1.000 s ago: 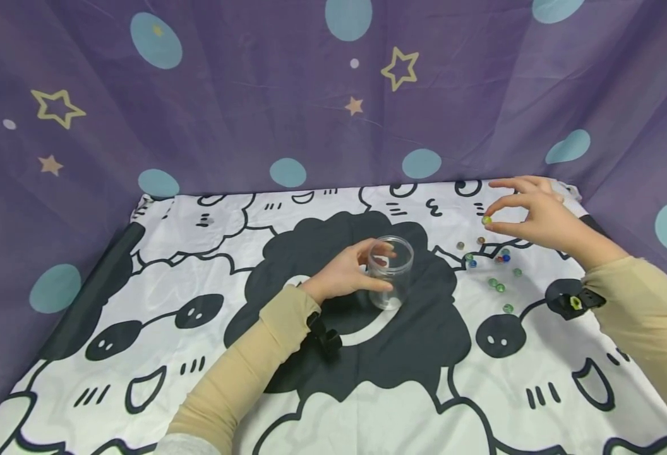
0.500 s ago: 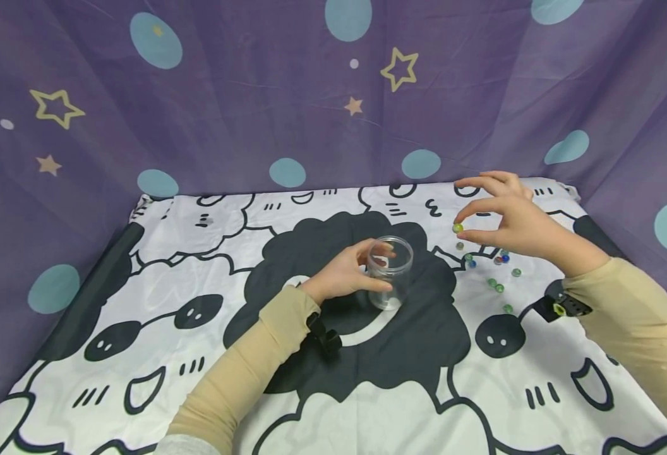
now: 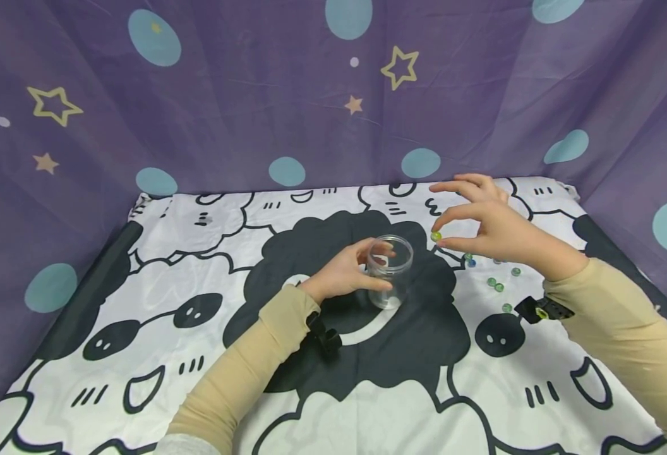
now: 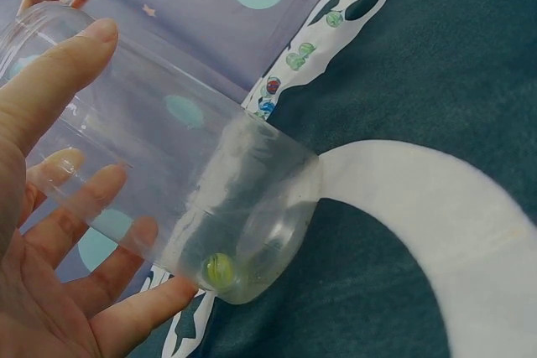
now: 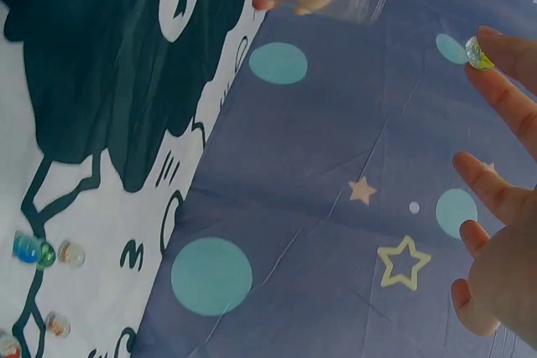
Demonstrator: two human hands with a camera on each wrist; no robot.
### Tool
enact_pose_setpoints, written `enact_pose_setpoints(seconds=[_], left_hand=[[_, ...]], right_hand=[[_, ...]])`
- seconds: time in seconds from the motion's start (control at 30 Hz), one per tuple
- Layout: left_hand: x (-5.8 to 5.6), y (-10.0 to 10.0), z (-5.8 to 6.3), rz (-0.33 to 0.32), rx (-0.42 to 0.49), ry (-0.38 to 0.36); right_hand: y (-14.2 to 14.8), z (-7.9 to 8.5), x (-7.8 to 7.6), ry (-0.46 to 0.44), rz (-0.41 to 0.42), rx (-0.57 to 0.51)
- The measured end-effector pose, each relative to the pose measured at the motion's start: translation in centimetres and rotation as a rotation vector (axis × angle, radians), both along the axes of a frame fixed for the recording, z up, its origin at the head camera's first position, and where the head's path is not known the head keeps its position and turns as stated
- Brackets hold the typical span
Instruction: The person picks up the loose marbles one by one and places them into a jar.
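The right grip (image 3: 491, 229) pinched a marble (image 3: 436, 236) at two o'clock from the jar (image 3: 398, 274); smooth and round, it could have slipped. The left grip (image 3: 342, 274) clasped the jar.

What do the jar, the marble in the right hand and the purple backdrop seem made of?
Jar: clear, glossy, probably plastic, possibly glass; left-hand fingers show through it. Marble: likely smooth, shiny glass, partly see-through with yellow-green inside. Backdrop: apparently matte fabric, judging by its soft folds.
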State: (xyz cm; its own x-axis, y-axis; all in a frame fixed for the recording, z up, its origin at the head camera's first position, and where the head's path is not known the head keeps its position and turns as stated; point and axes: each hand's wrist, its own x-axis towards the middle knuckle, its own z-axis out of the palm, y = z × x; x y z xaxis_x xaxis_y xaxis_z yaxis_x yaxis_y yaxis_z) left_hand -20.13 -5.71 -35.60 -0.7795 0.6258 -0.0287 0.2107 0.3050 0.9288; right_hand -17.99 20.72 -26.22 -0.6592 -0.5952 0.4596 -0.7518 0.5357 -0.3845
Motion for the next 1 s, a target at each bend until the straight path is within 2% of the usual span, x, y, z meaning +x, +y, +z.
enact_pose_setpoints(seconds=[0.33, 0.63, 1.0], left_hand=[[0.0, 0.0, 0.0, 0.018, -0.013, -0.029], [0.0, 0.0, 0.2, 0.016, -0.027, -0.022], [0.0, 0.0, 0.1, 0.021, -0.031, -0.027]], right_hand=[[-2.3, -0.9, -0.4, -0.003, 0.021, 0.028], [-3.8, -1.9, -0.5, -0.037, -0.039, 0.069], [-4.4, -2.2, -0.5, -0.069, -0.044, 0.065]])
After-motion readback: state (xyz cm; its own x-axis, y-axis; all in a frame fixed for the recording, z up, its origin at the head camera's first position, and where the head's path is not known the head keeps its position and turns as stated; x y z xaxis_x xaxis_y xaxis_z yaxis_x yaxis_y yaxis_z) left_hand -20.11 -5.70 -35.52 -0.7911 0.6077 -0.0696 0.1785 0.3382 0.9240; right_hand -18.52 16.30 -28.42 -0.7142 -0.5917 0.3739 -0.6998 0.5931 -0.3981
